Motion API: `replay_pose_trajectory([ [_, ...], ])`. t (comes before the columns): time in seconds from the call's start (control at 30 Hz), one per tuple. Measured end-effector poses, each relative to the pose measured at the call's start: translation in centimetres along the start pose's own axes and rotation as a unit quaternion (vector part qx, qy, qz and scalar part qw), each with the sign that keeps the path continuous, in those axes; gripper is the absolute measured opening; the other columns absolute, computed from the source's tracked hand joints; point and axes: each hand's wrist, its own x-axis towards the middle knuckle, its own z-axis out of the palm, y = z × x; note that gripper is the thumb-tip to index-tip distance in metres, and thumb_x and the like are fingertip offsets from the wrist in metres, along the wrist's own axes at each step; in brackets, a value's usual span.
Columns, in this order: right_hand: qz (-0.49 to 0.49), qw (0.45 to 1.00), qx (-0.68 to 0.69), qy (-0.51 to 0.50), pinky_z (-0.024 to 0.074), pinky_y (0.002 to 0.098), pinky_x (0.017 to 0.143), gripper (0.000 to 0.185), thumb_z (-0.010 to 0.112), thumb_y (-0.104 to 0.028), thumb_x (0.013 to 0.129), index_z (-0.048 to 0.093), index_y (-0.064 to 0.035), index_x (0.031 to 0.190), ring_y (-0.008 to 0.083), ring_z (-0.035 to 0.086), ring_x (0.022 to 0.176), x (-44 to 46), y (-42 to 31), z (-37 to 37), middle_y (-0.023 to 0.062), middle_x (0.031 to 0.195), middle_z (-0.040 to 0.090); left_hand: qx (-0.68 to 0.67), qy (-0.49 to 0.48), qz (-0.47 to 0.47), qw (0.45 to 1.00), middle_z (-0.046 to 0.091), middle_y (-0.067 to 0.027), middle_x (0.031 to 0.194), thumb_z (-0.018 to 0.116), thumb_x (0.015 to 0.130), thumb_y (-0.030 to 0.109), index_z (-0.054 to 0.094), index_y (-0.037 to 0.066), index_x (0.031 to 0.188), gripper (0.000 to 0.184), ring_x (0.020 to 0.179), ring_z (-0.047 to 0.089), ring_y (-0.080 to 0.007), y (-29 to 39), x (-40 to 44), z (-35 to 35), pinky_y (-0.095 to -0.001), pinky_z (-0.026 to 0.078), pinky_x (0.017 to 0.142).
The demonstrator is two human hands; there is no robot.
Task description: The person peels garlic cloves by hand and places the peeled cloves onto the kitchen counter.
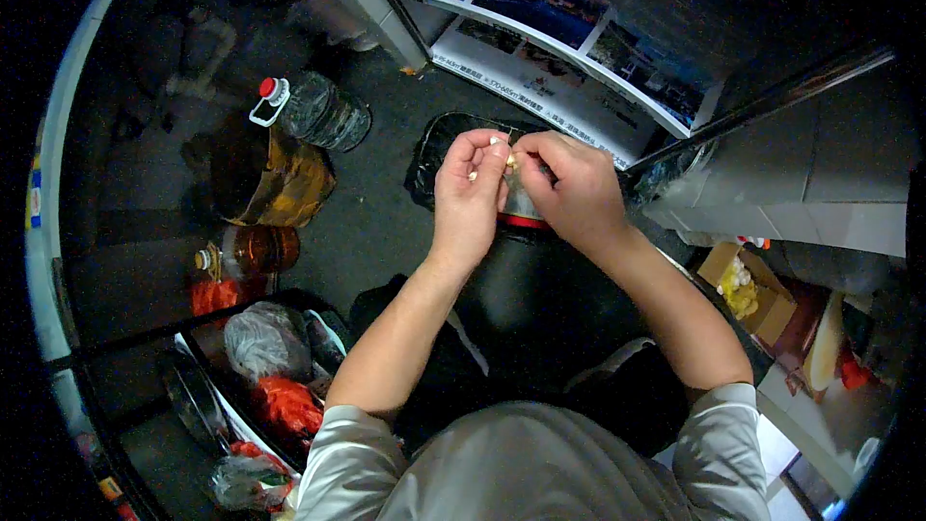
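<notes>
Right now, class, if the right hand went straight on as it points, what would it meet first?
Most likely the left hand, just ahead of the right hand; exact depth between them is unclear.

Pretty basic outfit here: plain grey shirt [521, 473] at 6 o'clock, smooth fabric with a bit of sheen. It's short-sleeved. The left sleeve [352, 453] at 7 o'clock looks paler, kinda silvery with soft creases, and the right sleeve [723, 444] at 4 o'clock matches. Left hand [466, 195] and right hand [576, 185], up around 12 and 1, are both bare. Legwear [627, 396] between 4 and 5 looks super dark, details lost in shadow.
</notes>
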Motion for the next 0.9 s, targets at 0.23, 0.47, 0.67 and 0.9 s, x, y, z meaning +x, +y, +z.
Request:
replay_pose_trajectory([
  [0.23, -0.04, 0.998, -0.05, -0.021, 0.054, 0.0449, 0.063, 0.009, 0.062, -0.013, 0.087, 0.062, -0.0041, 0.084, 0.0343, 0.067, 0.071, 0.1, 0.1, -0.5, 0.0152, 0.078, 0.066, 0.002, -0.019, 0.003, 1.0, 0.058, 0.0025, 0.083, 0.055, 0.101, 0.022, 0.06, 0.007, 0.114, 0.02, 0.055, 0.044, -0.0037, 0.2, 0.0, -0.4, -0.0197, 0.033, 0.047],
  [0.47, 0.037, 0.998, -0.012, 0.044, 0.0534, 0.0429, 0.061, 0.007, 0.065, -0.011, 0.086, 0.062, -0.0045, 0.084, 0.0342, 0.067, 0.067, 0.3, 0.5, -0.4, 0.0154, 0.074, 0.066, 0.004, -0.06, -0.024, 0.998, 0.061, 0.0008, 0.087, 0.052, 0.101, 0.017, 0.058, 0.005, 0.124, 0.026, 0.058, 0.046, -0.0039, 0.7, -0.3, -0.3, -0.0192, 0.036, 0.052],
  [0.67, 0.063, 0.997, -0.002, 0.054, 0.0531, 0.0428, 0.062, 0.007, 0.064, -0.01, 0.086, 0.062, -0.0036, 0.084, 0.0346, 0.067, 0.068, 0.6, 1.2, -1.1, 0.0169, 0.075, 0.066, -0.019, -0.072, -0.019, 0.997, 0.065, -0.0026, 0.09, 0.051, 0.101, 0.015, 0.049, 0.006, 0.137, 0.036, 0.059, 0.048, -0.0047, 0.4, -0.3, -0.1, -0.0194, 0.038, 0.053],
  [0.9, 0.148, 0.989, -0.013, -0.015, 0.0532, 0.0447, 0.064, 0.013, 0.061, -0.014, 0.088, 0.063, -0.0018, 0.084, 0.036, 0.068, 0.071, -0.1, 3.2, -0.9, 0.0181, 0.079, 0.068, -0.078, -0.076, -0.012, 0.994, 0.067, -0.0065, 0.093, 0.053, 0.101, 0.019, 0.044, 0.006, 0.141, 0.043, 0.059, 0.05, -0.0059, 0.8, -0.1, -0.6, -0.0186, 0.037, 0.049],
])
